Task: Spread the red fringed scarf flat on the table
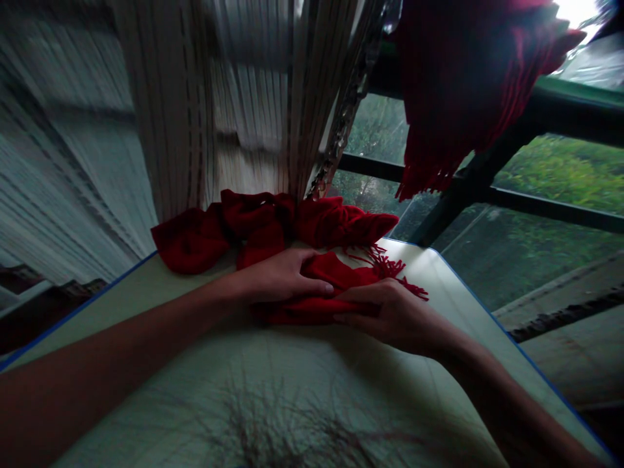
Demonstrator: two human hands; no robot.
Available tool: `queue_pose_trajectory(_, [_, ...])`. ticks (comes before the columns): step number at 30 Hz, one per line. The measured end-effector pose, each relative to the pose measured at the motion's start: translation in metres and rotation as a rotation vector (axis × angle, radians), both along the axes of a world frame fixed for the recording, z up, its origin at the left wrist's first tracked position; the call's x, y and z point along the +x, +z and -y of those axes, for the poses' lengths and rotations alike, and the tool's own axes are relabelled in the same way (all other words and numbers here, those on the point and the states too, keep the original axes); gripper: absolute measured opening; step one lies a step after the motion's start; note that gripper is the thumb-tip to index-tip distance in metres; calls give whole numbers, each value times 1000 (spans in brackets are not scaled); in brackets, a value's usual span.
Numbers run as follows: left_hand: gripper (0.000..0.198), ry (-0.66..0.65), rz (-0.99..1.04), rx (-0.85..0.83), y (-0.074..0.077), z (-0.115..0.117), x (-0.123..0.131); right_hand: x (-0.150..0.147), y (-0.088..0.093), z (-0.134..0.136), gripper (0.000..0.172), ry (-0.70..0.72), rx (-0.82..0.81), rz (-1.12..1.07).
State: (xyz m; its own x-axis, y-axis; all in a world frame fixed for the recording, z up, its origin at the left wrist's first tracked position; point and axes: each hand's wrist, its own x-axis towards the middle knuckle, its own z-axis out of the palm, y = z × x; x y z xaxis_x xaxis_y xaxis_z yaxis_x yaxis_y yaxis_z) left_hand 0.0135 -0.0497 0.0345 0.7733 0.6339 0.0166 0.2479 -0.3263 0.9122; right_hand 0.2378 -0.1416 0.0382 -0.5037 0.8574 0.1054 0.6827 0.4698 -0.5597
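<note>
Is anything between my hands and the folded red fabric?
Nothing visible: your left hand and right hand both touch the folded red fabric directly. Bunched red fabric lies beyond them, toward the far end of the pale, blue-edged table, not in between.

Bare slim forearms (141,348), bare fingers (316,286), wispy hair (287,432).

Pale worktop (205,370) w/ a thin blue edge strip (78,311) & a rounded corner at far R. Along its far end lies a crumpled heap of red cloth (263,218), strung out L to R in loose bunches. Just nearer, approx. mid-width, a folded red cloth (302,312) lies on the surface, w/ red fringe (404,273) splayed at R, twd the far R corner. Unclear if heap & folded cloth = 1 pc.
</note>
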Motion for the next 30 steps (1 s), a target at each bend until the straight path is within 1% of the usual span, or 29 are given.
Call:
queue_pose_trajectory(3, [47,-59,-42,35,0,0,-2,-2,1,-1,13,-40,19,12])
queue_pose_trajectory(5, [43,-44,-120,54,1,-1,-3,-1,2,-2,13,-70,47,2])
queue_pose_trajectory(8, [38,1,-208,72,0,-3,-4,2,3,-4,22,-75,58,-35])
queue_pose_trajectory(10, [34,42,-184,54,-3,-6,-2,4,2,-5,31,-62,56,-58])
queue_pose_trajectory(12, [28,115,-70,-36,-7,-9,1,5,-1,-7,39,-46,89,-76])
queue_pose_trajectory(15, [21,267,175,-253,-13,-12,5,4,-5,-9,48,-19,187,-63])
queue_pose_trajectory(18, [20,407,329,-503,-15,-13,7,5,-11,-12,42,-14,243,-36])
queue_pose_trajectory(20, [23,450,421,-692,-13,-14,8,7,-14,-14,37,-21,262,-38])
queue_pose_trajectory(22, [25,477,527,-834,-8,-14,9,9,-15,-17,33,-34,261,-28])
queue_pose_trajectory(24, [26,503,619,-900,-1,-13,11,12,-15,-19,31,-47,233,-10])
queue_pose_trajectory(26, [28,513,685,-914,5,-10,13,12,-14,-18,30,-41,193,1])
queue_pose_trajectory(28, [30,462,692,-916,9,-4,14,10,-11,-15,28,-24,171,30])
queue_pose_trajectory(30, [31,364,633,-887,9,2,14,7,-9,-11,24,-31,161,72])
